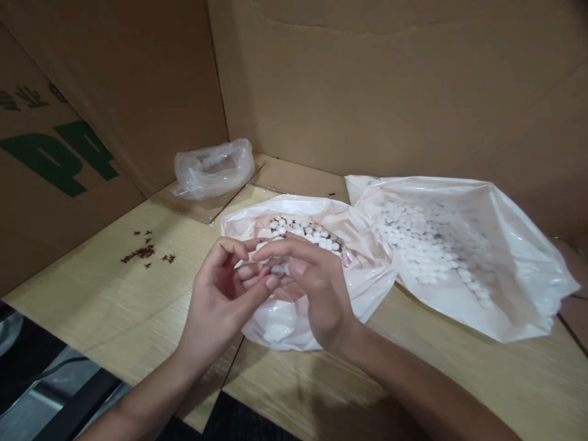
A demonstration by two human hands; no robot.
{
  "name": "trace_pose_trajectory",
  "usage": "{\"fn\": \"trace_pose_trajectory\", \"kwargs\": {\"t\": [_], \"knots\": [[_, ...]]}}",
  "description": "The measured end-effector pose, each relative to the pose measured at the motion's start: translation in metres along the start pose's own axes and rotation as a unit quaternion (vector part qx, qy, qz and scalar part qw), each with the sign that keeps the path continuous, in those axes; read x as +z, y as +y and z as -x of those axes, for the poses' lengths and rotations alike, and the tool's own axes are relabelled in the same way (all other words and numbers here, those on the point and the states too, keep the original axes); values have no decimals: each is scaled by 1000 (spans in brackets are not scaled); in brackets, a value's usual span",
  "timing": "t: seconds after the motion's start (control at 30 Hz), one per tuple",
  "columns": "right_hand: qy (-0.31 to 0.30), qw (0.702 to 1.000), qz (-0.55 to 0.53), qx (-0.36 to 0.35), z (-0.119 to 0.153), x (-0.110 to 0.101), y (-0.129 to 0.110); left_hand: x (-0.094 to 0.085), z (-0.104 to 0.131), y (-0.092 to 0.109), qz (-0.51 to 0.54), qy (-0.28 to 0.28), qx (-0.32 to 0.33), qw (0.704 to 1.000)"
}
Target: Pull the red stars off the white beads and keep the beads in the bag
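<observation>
Both hands meet over the front of an open white plastic bag (367,282) that holds many small white round pieces (316,231), some with dark parts between them. My left hand (229,285) is curled, its thumb and fingertips near those of the other hand. My right hand (316,275) bends over from the right, thumb and index finger closed around a small white piece (287,268), partly hidden by the fingers. What the left fingers hold, if anything, is hard to make out between the hands.
At the right lies a larger white bag (519,245) full of white pieces. Small reddish-brown pieces (143,252) are scattered on the wooden table (105,300) at the left. A clear plastic bag (214,168) stands farther back. Cardboard walls (390,92) enclose the back and left.
</observation>
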State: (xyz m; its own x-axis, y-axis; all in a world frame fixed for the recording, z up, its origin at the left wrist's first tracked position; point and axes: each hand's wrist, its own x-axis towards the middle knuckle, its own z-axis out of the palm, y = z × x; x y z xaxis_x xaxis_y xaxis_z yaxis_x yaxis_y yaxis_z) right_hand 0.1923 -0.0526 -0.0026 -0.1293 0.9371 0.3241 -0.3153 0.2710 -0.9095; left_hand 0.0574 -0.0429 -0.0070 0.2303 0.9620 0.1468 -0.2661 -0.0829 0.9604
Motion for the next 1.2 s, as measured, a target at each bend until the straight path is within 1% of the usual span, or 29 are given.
{"fn": "trace_pose_trajectory", "kwargs": {"t": [0.07, 0.17, 0.37, 0.6, 0.73, 0.8, 0.93, 1.07, 1.13, 1.2], "knots": [[-8, 1000, 15, 2, 1, -1, 1, -1, 0, 0, 9, -11, 2, 1000], [-19, 998, 54, -21, 1, -3, 1, 0, -1, 0, 15, -11, 6, 1000], [-21, 996, 79, -33, 1, -2, -1, 2, -1, 3, 23, -13, -9, 1000], [-35, 990, 128, -36, 1, -2, -3, -5, 1, -3, 41, -25, -21, 999], [-43, 985, 145, -87, 1, -3, 0, -6, 0, -5, 55, -33, -31, 997], [-49, 983, 149, -95, 2, -4, 1, -6, -1, -5, 66, -38, -30, 997], [-59, 984, 142, -91, 4, -4, 3, -6, -3, -5, 80, -45, -21, 996], [-46, 991, 101, -74, 3, -5, 4, -7, -4, -4, 80, -55, -23, 995], [-40, 994, 76, -65, 2, -6, 5, -8, -3, 0, 67, -71, -32, 995], [-38, 996, 60, -60, 2, -7, 6, -11, -3, 5, 32, -81, -24, 996]]}}
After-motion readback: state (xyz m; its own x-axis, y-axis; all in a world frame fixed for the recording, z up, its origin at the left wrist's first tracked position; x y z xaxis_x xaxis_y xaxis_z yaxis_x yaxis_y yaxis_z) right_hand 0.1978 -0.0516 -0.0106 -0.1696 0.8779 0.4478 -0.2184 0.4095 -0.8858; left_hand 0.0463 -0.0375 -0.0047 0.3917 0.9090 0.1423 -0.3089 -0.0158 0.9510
